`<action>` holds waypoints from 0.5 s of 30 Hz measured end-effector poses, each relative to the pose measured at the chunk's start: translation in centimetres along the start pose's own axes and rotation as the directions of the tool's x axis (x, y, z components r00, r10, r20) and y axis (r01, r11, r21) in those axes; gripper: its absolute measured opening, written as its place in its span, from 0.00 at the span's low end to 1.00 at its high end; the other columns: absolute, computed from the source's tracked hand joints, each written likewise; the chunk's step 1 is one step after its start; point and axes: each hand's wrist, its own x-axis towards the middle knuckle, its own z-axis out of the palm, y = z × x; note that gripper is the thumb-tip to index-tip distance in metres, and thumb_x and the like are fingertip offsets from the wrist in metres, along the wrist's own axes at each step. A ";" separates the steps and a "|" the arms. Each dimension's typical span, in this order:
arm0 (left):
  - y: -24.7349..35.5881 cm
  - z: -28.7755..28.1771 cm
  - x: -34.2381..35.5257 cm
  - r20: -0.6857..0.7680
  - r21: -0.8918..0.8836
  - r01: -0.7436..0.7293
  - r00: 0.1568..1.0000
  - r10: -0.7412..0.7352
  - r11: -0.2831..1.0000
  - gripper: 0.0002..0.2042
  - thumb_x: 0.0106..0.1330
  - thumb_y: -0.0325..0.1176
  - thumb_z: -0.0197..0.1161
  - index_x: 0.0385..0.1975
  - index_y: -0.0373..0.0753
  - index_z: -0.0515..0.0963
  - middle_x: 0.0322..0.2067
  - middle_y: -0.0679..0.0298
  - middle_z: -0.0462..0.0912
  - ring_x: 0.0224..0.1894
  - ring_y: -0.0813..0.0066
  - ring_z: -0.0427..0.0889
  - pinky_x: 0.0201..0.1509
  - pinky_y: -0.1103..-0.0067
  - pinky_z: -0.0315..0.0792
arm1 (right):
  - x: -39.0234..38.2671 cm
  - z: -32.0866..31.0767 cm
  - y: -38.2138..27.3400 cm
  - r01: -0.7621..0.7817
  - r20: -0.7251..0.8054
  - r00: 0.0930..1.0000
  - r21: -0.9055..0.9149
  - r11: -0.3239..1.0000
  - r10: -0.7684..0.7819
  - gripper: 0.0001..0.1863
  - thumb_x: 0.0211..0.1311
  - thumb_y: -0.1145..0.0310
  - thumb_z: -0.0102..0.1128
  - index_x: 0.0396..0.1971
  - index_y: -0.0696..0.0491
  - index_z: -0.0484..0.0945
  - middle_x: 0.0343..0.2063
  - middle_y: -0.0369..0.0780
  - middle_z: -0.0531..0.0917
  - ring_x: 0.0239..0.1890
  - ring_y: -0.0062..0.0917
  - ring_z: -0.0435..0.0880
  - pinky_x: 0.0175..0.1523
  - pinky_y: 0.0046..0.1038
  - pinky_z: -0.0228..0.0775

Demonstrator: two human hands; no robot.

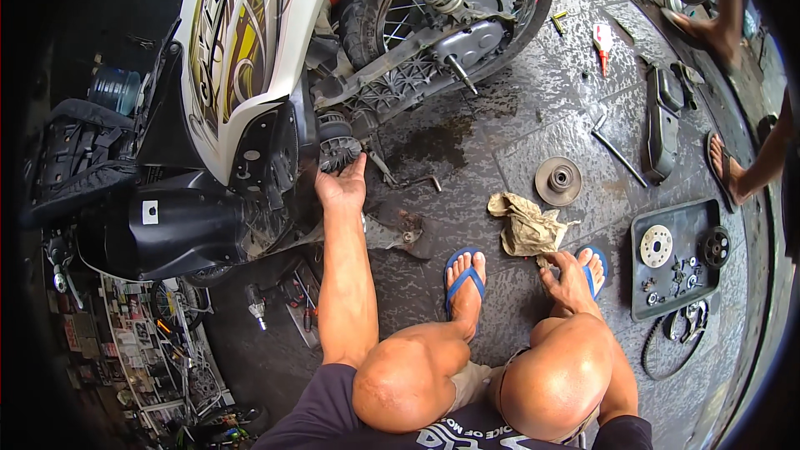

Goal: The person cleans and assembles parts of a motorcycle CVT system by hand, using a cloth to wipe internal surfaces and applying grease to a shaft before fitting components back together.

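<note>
My left hand [340,187] reaches to the scooter's [242,58] side, palm turned up. Its fingers cup a finned metal pulley [340,150] from below; the fingertips are partly hidden behind the part. Low beside my right foot, my right hand [568,285] has thumb and fingers together at the lower corner of a crumpled tan rag [527,227]. The rag lies on the floor between my feet. Just beyond it rests a round metal pulley disc [558,181] with a raised hub.
A grey tray [637,283] on the right holds a disc and small parts; a drive belt [648,354] lies beside it. Farther off are a wrench [618,152], a long cover [664,121] and a white-red bottle [602,46]. Another person's foot [725,168] stands at right. Tools [304,300] lie left.
</note>
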 end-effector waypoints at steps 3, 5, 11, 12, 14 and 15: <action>0.9 -0.9 1.4 0.050 -0.003 0.016 0.999 -0.016 1.000 0.34 0.67 0.53 0.62 0.65 0.36 0.64 0.66 0.51 0.63 0.70 0.50 0.62 0.74 0.49 0.57 | -0.1 0.4 0.0 -0.019 0.009 1.000 0.002 1.000 0.019 0.19 0.59 0.64 0.61 0.49 0.56 0.80 0.43 0.48 0.83 0.48 0.46 0.80 0.57 0.40 0.69; 1.3 -1.8 2.6 0.056 -0.017 0.025 0.998 -0.024 1.000 0.36 0.66 0.54 0.62 0.66 0.35 0.63 0.67 0.50 0.61 0.70 0.48 0.62 0.73 0.49 0.59 | -0.1 0.7 0.0 -0.013 0.006 1.000 0.004 1.000 0.013 0.19 0.59 0.65 0.62 0.48 0.57 0.80 0.44 0.50 0.83 0.48 0.46 0.81 0.57 0.40 0.69; 2.5 -2.3 4.5 0.227 -0.311 0.361 0.926 -0.300 0.879 0.42 0.67 0.57 0.59 0.69 0.30 0.55 0.72 0.47 0.52 0.71 0.44 0.59 0.72 0.49 0.63 | -0.5 0.7 -0.6 -0.072 -0.002 0.997 0.047 0.996 0.072 0.19 0.59 0.65 0.63 0.48 0.59 0.80 0.43 0.50 0.83 0.48 0.46 0.81 0.57 0.39 0.69; 2.1 -1.7 4.1 0.155 -0.309 0.334 0.942 -0.299 0.891 0.34 0.67 0.53 0.60 0.64 0.31 0.63 0.67 0.48 0.61 0.69 0.46 0.63 0.71 0.49 0.64 | -0.7 0.2 -0.5 -0.100 0.002 0.995 0.059 0.993 0.100 0.19 0.59 0.65 0.63 0.47 0.59 0.81 0.43 0.50 0.84 0.48 0.45 0.82 0.58 0.39 0.69; 0.4 -0.1 3.5 0.103 -0.188 0.232 0.971 -0.216 0.954 0.27 0.70 0.49 0.57 0.58 0.32 0.71 0.63 0.49 0.70 0.67 0.48 0.67 0.70 0.47 0.66 | -1.1 -0.8 -0.2 -0.131 -0.007 0.991 0.058 0.990 0.131 0.19 0.59 0.65 0.63 0.47 0.59 0.81 0.42 0.49 0.84 0.47 0.45 0.82 0.57 0.39 0.70; -0.6 1.1 3.1 0.140 -0.071 0.151 0.980 -0.140 0.986 0.27 0.71 0.50 0.54 0.58 0.32 0.71 0.62 0.48 0.71 0.66 0.47 0.68 0.69 0.46 0.66 | -1.4 -1.6 0.0 -0.157 -0.016 0.987 0.059 0.986 0.158 0.18 0.60 0.64 0.62 0.47 0.58 0.81 0.42 0.49 0.85 0.46 0.44 0.83 0.57 0.39 0.70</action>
